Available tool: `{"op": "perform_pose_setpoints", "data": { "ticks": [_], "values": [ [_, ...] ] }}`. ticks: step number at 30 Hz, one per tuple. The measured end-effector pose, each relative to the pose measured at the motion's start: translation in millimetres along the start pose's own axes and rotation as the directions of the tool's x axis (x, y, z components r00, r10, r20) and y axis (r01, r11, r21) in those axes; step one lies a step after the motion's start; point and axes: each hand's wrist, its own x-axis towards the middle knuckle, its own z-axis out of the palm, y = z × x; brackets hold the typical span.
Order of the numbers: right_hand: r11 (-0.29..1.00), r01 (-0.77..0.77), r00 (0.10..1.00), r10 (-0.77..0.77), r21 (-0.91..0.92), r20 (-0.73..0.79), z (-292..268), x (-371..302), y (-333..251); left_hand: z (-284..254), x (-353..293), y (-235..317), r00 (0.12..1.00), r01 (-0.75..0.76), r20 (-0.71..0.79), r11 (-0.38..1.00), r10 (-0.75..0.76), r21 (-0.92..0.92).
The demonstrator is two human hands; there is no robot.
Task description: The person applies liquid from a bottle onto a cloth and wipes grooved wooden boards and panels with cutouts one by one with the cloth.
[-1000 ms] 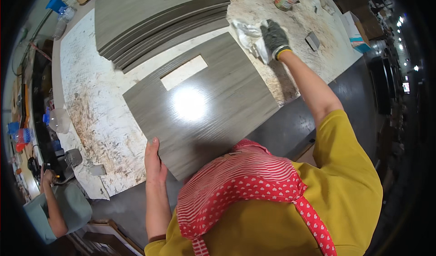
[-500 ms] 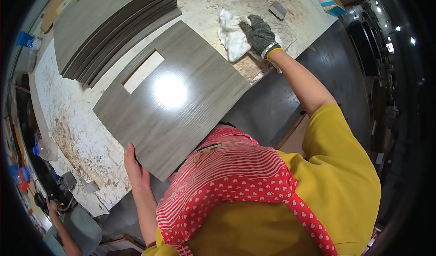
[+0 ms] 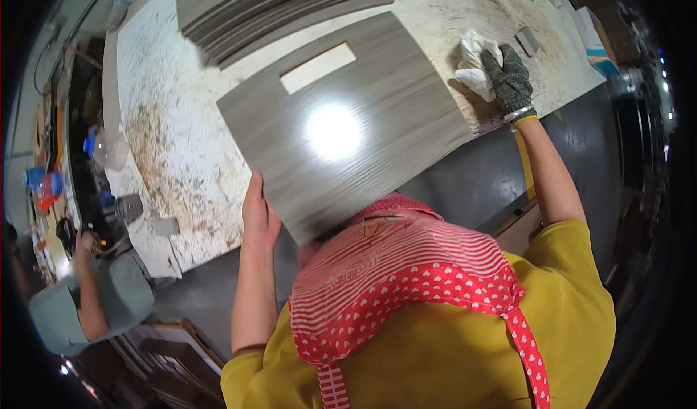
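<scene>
A grey wood-grain panel [image 3: 363,155] with a rectangular cutout near its far edge lies tilted across the table's front, overhanging it toward my apron. My bare left hand [image 3: 260,209] grips the panel's near left corner, thumb along the edge and the other fingers partly hidden. To the right of the panel, my right hand [image 3: 510,82], in a dark grey knit glove, is closed on a crumpled white cloth [image 3: 475,64] resting on the table. Just beyond that glove lies a small grey block [image 3: 526,41].
A stack of similar grey panels [image 3: 290,24] stands at the far left of the stained white table [image 3: 185,155]. At the right edge sits a white and teal box [image 3: 597,42]. A co-worker's arm [image 3: 88,285] shows at lower left. Clear bottles [image 3: 109,148] stand beyond the table's left side.
My view has swung, so the table, panel and both hands appear farther right. The cloth looks more bunched under my right glove. My left hand keeps its hold on the panel.
</scene>
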Motion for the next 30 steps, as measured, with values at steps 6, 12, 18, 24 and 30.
{"op": "perform_pose_setpoints", "data": {
  "ticks": [6,12,18,24,30],
  "values": [
    [0.289,0.606,0.284,-0.949,0.741,0.138,90,-121,-215,3,0,12,0.995,0.04,-0.093,0.999,-0.04,0.001],
    [0.658,0.743,0.669,-0.733,0.12,-0.122,84,30,-194,-6,0,4,0.957,-0.164,0.255,0.982,0.135,0.096],
    [0.116,0.975,0.139,-0.984,0.191,-0.112,152,-32,-337,2,-9,5,0.99,-0.065,0.134,0.989,0.047,0.132],
    [0.697,0.711,0.702,-0.709,-0.091,0.062,121,77,-250,1,-14,4,0.993,-0.079,0.093,0.996,0.075,0.043],
    [0.88,0.356,0.931,-0.363,-0.315,0.039,64,97,-104,-7,4,-7,0.985,-0.115,-0.116,0.988,0.127,0.106]
  ]
}}
